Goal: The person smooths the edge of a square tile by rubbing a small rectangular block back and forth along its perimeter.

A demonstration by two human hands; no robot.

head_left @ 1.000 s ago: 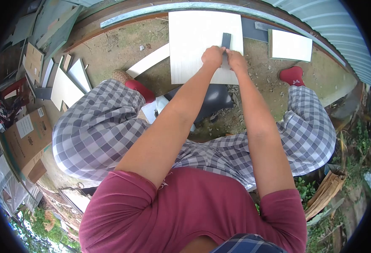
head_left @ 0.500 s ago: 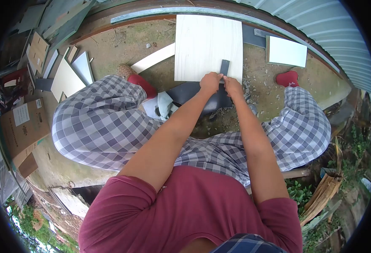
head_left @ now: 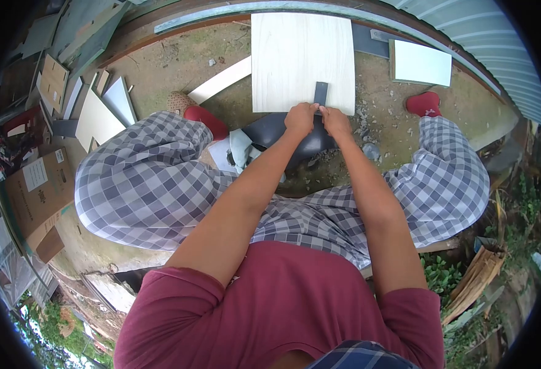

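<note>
The head view shows the left hand (head_left: 301, 119) and the right hand (head_left: 335, 122) side by side, fingers bent and closed on the near end of a dark strip (head_left: 321, 92). The two hands meet or nearly meet at the thumbs; how firmly they grip, and which fingers lie underneath, cannot be told. The strip points away from the person, its far end over the near part of a large pale panel (head_left: 301, 55), right of the panel's middle. The hands are at the panel's near edge.

Just on the near side of the panel, partly behind the left forearm, is a dark glossy piece (head_left: 310, 144), with a light cloth (head_left: 241, 147) to its left. Small rubble (head_left: 363, 126) lies on the ground to the right of it.

A long pale board (head_left: 221, 81) runs out at a slant from the panel's left edge. Beyond the panel's right edge are a dark board (head_left: 370, 40) and a white board (head_left: 422, 63). The person's feet, in a left red sock (head_left: 208, 123) and a right red sock (head_left: 423, 104), are set wide apart on either side of the panel.

Farther out to the left are several loose boards (head_left: 96, 117) and a cardboard box (head_left: 40, 190). A metal bar (head_left: 252, 13) curves across the top, corrugated sheeting (head_left: 492, 52) stands at the upper right, and split wood (head_left: 474, 286) lies at the lower right beside green plants (head_left: 439, 277).
</note>
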